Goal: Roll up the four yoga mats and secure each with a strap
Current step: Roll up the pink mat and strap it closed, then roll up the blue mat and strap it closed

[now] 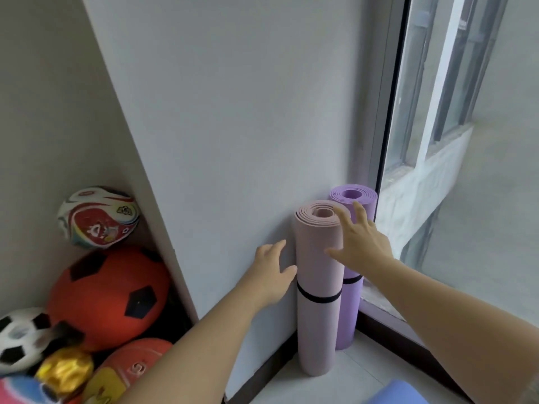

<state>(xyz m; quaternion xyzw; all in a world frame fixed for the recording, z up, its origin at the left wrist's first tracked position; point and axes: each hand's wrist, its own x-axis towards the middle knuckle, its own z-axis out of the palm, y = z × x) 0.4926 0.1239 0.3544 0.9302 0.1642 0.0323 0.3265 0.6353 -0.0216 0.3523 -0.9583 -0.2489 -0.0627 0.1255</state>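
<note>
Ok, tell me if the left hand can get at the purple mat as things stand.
Probably not directly: the pink mat stands between the left hand and the purple mat. It would have to go over the pink mat's top; the right hand is nearer.

Lower right: purple mat [351, 310], left side hidden behind the pink mat [319, 287], upper part crossed by the right hand [361, 243]; only a short piece of its black strap [353, 279] shows. Bottom edge: blue object [399, 393], cut off, kind unclear. Lower left: black-and-white ball [20, 336], cut by the left edge and blurred; orange ball [137, 365], print unreadable.
</note>
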